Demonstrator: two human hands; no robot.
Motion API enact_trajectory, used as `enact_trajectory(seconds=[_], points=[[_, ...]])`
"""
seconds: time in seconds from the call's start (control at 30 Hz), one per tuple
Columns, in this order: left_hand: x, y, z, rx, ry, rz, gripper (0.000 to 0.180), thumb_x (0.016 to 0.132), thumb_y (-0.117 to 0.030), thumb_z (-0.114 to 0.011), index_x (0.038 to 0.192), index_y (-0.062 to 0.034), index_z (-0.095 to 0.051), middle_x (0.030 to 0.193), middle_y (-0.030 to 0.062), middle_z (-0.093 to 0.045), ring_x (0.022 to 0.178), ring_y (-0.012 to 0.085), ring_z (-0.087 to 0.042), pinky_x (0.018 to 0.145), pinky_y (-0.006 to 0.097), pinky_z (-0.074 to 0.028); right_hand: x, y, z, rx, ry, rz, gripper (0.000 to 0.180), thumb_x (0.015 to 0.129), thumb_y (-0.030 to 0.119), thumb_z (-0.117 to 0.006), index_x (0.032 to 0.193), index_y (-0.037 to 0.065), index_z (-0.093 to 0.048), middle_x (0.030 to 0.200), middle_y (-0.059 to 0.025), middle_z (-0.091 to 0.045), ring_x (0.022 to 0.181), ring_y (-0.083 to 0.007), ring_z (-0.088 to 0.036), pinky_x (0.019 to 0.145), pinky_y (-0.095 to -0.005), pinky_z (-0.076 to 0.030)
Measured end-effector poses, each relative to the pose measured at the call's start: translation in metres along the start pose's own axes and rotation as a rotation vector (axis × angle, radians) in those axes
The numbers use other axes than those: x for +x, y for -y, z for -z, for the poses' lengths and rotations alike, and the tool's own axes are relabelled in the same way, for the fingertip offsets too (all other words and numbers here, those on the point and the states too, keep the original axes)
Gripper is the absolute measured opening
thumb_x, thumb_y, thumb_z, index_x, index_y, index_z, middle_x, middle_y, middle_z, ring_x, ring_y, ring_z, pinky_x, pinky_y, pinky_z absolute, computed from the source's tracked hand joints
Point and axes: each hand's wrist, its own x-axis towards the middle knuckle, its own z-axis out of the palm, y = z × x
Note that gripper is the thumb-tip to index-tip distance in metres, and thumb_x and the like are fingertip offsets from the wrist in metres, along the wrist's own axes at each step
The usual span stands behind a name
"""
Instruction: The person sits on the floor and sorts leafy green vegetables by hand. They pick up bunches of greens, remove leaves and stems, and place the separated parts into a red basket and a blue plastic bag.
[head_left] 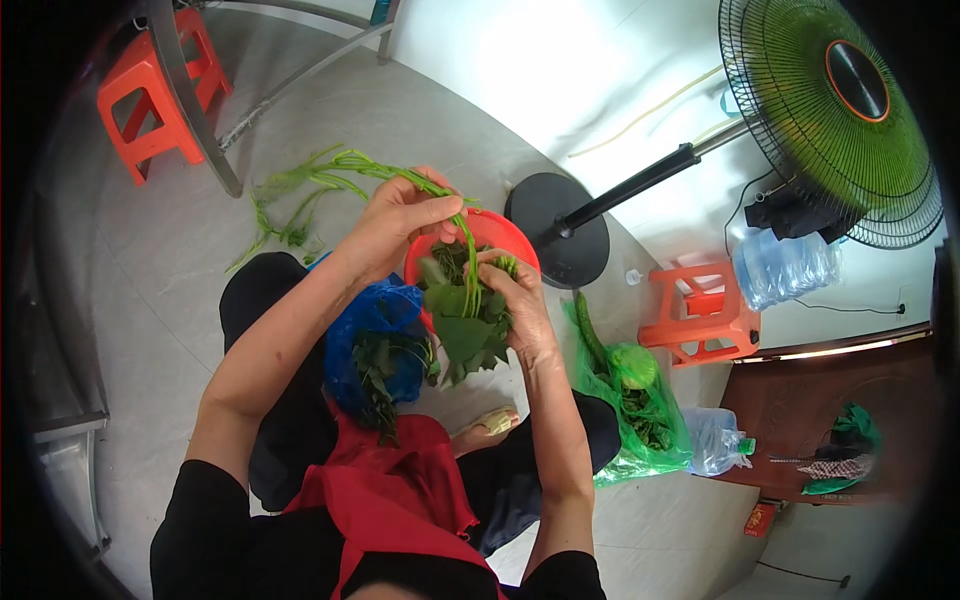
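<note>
Above the red basin (492, 232) on the floor: left hand (400, 222) clamped on a long green stem (350, 163), right hand (515, 290) closed round leafy greens (468, 335), both held over the basin for catching trimmings.

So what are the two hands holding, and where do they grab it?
The left hand pinches a long green leafy vegetable stem near its upper bend; the right hand grips the leafy lower end, over the round red plastic basin.

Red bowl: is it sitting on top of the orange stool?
No, the red bowl sits low in front of the person, under both hands, while the orange stool stands apart to its right, beside the fan base.
</note>
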Motion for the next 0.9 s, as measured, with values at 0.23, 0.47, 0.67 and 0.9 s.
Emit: enact_trajectory(seconds=[0.23,0.47,0.67,0.9], points=[[0.004,-0.001,0.006,0.001,0.011,-0.049,0.013,0.088,-0.006,-0.069,0.097,-0.0045,-0.060,0.092,0.0062,-0.066,0.074,0.0116,-0.064,0.071,0.026,-0.053,-0.018,0.017,-0.024,0.073,0.141,-0.070,0.032,0.088,0.025,-0.058,0.100,-0.003,-0.065,0.086,-0.0057,-0.063,0.075,-0.0131,-0.060,0.070,-0.0259,-0.050],[0.006,0.009,0.007,0.107,0.001,-0.172,0.012,0.088,-0.005,-0.069,0.096,-0.0049,-0.059,0.090,0.0054,-0.065,0.074,0.0112,-0.062,0.071,0.026,-0.052,-0.023,0.016,-0.031,0.194,-0.029,-0.147,0.021,0.084,0.019,-0.062,0.091,0.000,-0.065,0.083,-0.0051,-0.062,0.075,-0.0133,-0.060,0.068,-0.0261,-0.049],[-0.005,0.021,-0.013,0.396,-0.011,-0.340,0.013,0.091,-0.005,-0.066,0.097,-0.0027,-0.055,0.099,0.0056,-0.062,0.081,0.0094,-0.059,0.072,0.025,-0.050,0.010,-0.012,0.010,0.158,-0.162,-0.073,0.017,0.085,0.018,-0.060,0.090,0.001,-0.062,0.083,-0.0069,-0.064,0.072,-0.0164,-0.061,0.067,-0.0290,-0.051],[-0.008,0.003,-0.021,0.247,-0.193,-0.361,0.015,0.089,-0.006,-0.067,0.096,-0.0051,-0.054,0.085,0.0031,-0.060,0.068,0.0092,-0.056,0.063,0.025,-0.048,0.025,0.021,0.077,0.191,-0.613,0.241,0.018,0.089,0.017,-0.053,0.088,0.001,-0.062,0.083,-0.0081,-0.062,0.075,-0.0197,-0.061,0.070,-0.0341,-0.052]])
